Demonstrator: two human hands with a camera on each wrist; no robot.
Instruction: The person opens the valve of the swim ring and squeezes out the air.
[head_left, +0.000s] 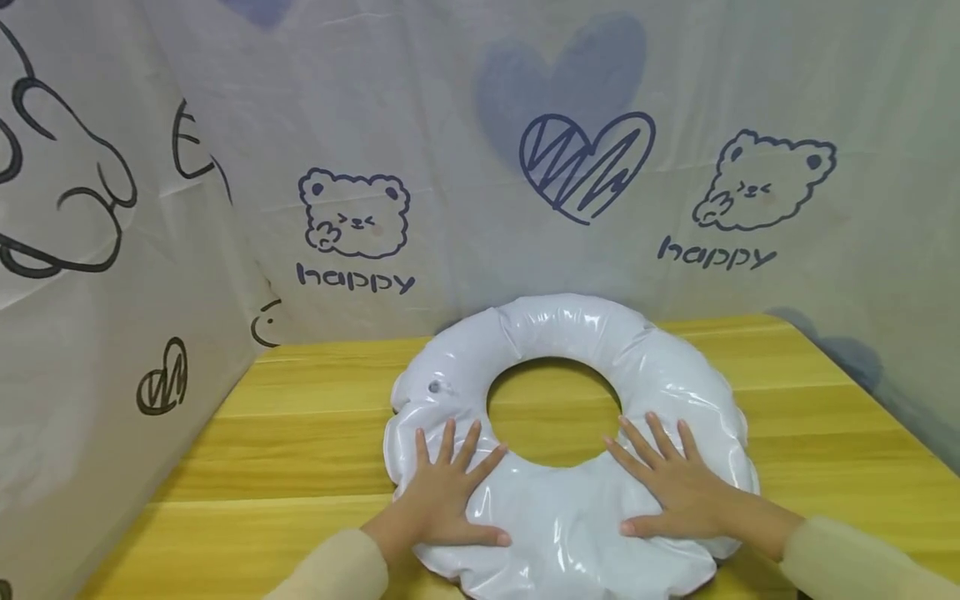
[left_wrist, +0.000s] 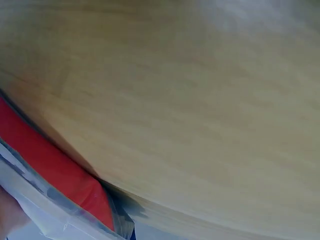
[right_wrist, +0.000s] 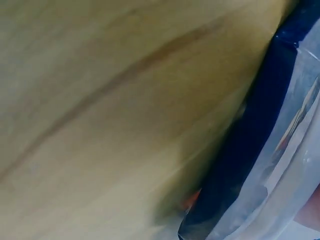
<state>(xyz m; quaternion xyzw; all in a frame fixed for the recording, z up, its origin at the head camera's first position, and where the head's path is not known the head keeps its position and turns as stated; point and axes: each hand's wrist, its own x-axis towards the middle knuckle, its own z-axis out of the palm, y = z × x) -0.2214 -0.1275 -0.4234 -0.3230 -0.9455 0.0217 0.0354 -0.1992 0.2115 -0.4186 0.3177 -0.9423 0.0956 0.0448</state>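
Observation:
A white glossy inflatable swim ring [head_left: 566, 327] lies on the wooden table, its surface wrinkled along the seams. My left hand [head_left: 444, 493] rests with fingers spread on the ring's left side, thumb pointing in toward the middle. On the opposite side my right hand [head_left: 681, 490] lies flat, fingers likewise spread. A small round valve [head_left: 434, 387] shows at the ring's upper left. The left wrist view catches a red band [left_wrist: 57, 172] on the ring's lower side; a dark blue band [right_wrist: 250, 135] appears there in the right wrist view.
The yellow wood-grain table [head_left: 315, 417] extends to both sides of the ring. Behind it hangs a pale cloth [head_left: 450, 125] printed with bears, hearts and the word "happy". Another stretch of printed cloth [head_left: 67, 358] borders the table's left side.

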